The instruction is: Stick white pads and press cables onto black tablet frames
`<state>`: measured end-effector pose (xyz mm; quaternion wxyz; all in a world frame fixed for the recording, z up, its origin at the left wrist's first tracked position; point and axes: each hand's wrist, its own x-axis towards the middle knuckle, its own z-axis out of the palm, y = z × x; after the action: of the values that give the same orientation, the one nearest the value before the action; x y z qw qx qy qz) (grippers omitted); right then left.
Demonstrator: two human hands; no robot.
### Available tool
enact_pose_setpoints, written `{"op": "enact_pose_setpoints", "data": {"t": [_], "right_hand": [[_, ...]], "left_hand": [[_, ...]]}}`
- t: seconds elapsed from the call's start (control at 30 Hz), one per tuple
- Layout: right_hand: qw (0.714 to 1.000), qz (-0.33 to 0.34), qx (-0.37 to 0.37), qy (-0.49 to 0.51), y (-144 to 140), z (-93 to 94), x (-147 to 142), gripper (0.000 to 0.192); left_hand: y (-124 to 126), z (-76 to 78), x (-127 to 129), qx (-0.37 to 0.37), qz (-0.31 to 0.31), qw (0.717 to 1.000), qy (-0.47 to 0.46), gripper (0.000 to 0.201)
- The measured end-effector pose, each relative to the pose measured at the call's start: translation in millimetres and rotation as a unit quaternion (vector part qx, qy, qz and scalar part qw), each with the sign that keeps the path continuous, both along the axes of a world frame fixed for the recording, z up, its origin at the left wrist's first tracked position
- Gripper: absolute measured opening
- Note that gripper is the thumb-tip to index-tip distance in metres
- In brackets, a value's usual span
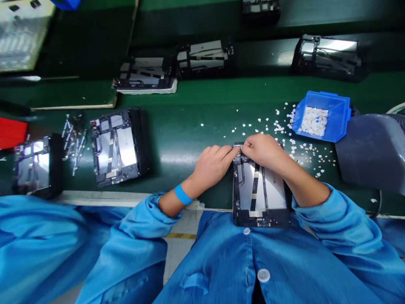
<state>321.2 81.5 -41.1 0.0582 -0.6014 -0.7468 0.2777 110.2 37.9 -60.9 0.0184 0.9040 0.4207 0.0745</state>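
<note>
An opened tablet [275, 192] lies before me at the table's front edge. Its silver inner plate, dark flex cables and black lower board are exposed. My left hand [211, 166] has its fingers bent close together, index fingertip on the tablet's upper left corner; the thumb is hidden. My right hand [264, 152] is closed in a pinch over the tablet's top edge, close to the left fingertip. Whatever sits between the right fingers is too small or covered to make out. A blue wristband [183, 194] circles my left wrist.
White scraps [280, 126] are scattered right of the tablet, near a blue bin [340, 118] holding more. Beside it is a grey object [373, 152]. More opened devices [115, 145] stand left and at the back. Small strips [74, 141] lie left; a blue sleeve [38, 240] shows beside me.
</note>
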Motion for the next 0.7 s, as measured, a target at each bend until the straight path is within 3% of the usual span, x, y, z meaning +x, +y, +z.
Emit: {"op": "enact_pose_setpoints", "data": {"t": [0.3,0.43,0.57,0.7], "right_hand": [[1.0,0.01,0.001,0.005,-0.8,1.4,2.1,0.023],[0.998,-0.003,0.053,0.028,-13.6,-5.5,9.6,0.019],[0.98,0.056,0.161,0.099,-32.4,-19.7,20.8,0.029],[0.971,0.102,0.206,0.071,-42.3,-29.7,25.2,0.04]], "left_hand": [[4.7,4.0,-4.6,-0.027,-0.029,0.999,0.021,0.04],[7.2,9.4,-5.4,-0.051,-0.04,0.998,0.019,0.041],[15.1,5.9,-9.0,-0.08,-0.018,0.995,-0.061,0.046],[24.1,0.6,-13.9,-0.134,-0.002,0.972,-0.191,0.051]]}}
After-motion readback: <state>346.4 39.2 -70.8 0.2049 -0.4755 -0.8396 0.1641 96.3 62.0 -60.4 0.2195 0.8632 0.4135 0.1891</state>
